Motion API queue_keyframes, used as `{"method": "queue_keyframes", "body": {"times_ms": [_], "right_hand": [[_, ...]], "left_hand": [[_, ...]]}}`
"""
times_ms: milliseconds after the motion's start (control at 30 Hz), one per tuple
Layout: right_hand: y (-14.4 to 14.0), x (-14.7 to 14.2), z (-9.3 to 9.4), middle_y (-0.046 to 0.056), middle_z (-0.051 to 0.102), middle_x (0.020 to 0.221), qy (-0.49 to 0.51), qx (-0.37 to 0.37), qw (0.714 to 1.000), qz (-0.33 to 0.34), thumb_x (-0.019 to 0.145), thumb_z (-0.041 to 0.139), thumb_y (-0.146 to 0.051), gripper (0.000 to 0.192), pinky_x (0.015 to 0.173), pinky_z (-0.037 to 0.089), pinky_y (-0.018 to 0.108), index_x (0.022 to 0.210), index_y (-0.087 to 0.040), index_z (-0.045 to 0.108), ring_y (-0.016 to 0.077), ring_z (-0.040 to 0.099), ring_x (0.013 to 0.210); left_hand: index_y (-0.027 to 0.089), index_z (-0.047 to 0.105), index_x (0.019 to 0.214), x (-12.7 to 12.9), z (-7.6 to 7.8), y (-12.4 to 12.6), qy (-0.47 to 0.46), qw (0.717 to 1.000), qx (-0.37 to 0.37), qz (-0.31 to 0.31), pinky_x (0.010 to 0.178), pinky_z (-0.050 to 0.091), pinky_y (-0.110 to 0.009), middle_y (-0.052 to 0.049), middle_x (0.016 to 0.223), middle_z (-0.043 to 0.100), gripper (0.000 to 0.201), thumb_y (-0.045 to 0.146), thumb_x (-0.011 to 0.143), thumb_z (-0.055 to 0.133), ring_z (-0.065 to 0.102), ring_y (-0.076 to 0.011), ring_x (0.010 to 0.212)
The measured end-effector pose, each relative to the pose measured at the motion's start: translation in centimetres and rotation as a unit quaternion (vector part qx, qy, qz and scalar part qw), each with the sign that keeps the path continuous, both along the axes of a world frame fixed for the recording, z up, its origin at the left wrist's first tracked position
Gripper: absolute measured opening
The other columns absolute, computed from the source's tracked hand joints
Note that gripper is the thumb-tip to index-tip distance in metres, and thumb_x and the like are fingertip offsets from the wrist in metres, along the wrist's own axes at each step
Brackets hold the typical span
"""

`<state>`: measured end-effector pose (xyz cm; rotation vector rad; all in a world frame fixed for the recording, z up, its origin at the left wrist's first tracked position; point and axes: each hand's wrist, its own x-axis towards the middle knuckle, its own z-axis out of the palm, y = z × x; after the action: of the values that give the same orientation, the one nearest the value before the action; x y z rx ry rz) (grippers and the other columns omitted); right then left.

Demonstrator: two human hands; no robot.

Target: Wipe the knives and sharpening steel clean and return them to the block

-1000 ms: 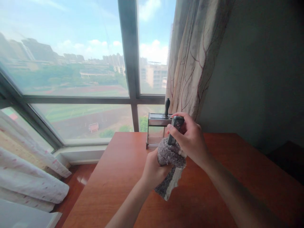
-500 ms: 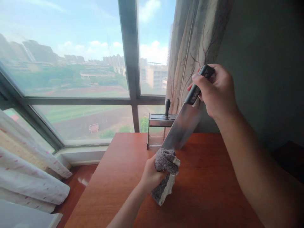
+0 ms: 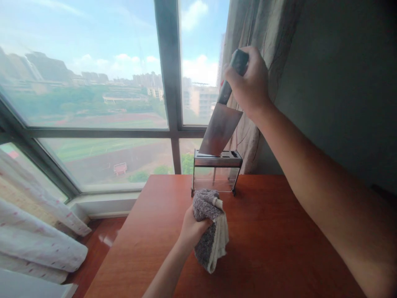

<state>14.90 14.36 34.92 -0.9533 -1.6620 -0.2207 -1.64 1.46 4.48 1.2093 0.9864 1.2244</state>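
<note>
Cleaver (image 3: 221, 129) blade tilted down into knife rack (image 3: 216, 159), right hand (image 3: 246, 82) clenching handle, left hand (image 3: 192, 225) clutching cloth (image 3: 208, 231)

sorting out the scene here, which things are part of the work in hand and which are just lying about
In use:
right hand gripping the cleaver, blade tip at the knife rack
left hand holding the grey cloth

Just there:
table
patterned curtain
window
white fabric at lower left
</note>
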Motion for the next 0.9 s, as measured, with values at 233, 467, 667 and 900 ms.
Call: {"method": "queue_keyframes", "body": {"times_ms": [233, 467, 667, 900], "right_hand": [[3.0, -2.2, -1.0, 0.0, 0.061, 0.08, -0.018, 0.059, 0.997, -0.042, 0.082, 0.055, -0.032, 0.022, 0.073, 0.048, 0.031, 0.1, -0.022, 0.046, 0.0185, 0.063, 0.077], [4.3, -2.5, -1.5, 0.004, 0.063, 0.087, -0.044, 0.029, 0.998, -0.04, 0.084, 0.05, -0.039, 0.029, 0.08, 0.046, 0.037, 0.107, -0.021, 0.045, 0.023, 0.063, 0.088], [4.7, -2.8, -1.9, 0.005, 0.064, 0.089, -0.045, 0.01, 0.998, -0.047, 0.083, 0.052, -0.037, 0.027, 0.081, 0.047, 0.038, 0.106, -0.024, 0.046, 0.0235, 0.062, 0.088], [4.6, -3.5, -2.1, 0.004, 0.061, 0.083, -0.076, 0.008, 0.994, -0.078, 0.081, 0.052, -0.03, 0.026, 0.077, 0.047, 0.037, 0.105, -0.02, 0.047, 0.0226, 0.061, 0.081]], "left_hand": [[0.013, 0.067, 0.087, -0.5, 0.0, 0.2, -0.027, 0.999, -0.022, 0.033, 0.071, 0.05, -0.031, -0.005, 0.083, 0.071, 0.036, 0.025, 0.055, 0.077, 0.064, -0.024, 0.079], [0.012, 0.066, 0.084, -0.7, 0.1, 0.3, -0.028, 0.999, -0.025, 0.034, 0.068, 0.05, -0.029, -0.005, 0.08, 0.071, 0.034, 0.027, 0.056, 0.078, 0.063, -0.0219, 0.076], [0.012, 0.066, 0.084, -0.6, 0.0, 0.3, -0.039, 0.998, -0.038, 0.04, 0.067, 0.05, -0.029, -0.004, 0.077, 0.07, 0.035, 0.029, 0.055, 0.079, 0.063, -0.0209, 0.073], [0.012, 0.066, 0.085, -0.7, 0.1, 0.3, -0.041, 0.998, -0.04, 0.039, 0.067, 0.05, -0.029, -0.005, 0.077, 0.07, 0.038, 0.03, 0.054, 0.079, 0.063, -0.0222, 0.074]]}}
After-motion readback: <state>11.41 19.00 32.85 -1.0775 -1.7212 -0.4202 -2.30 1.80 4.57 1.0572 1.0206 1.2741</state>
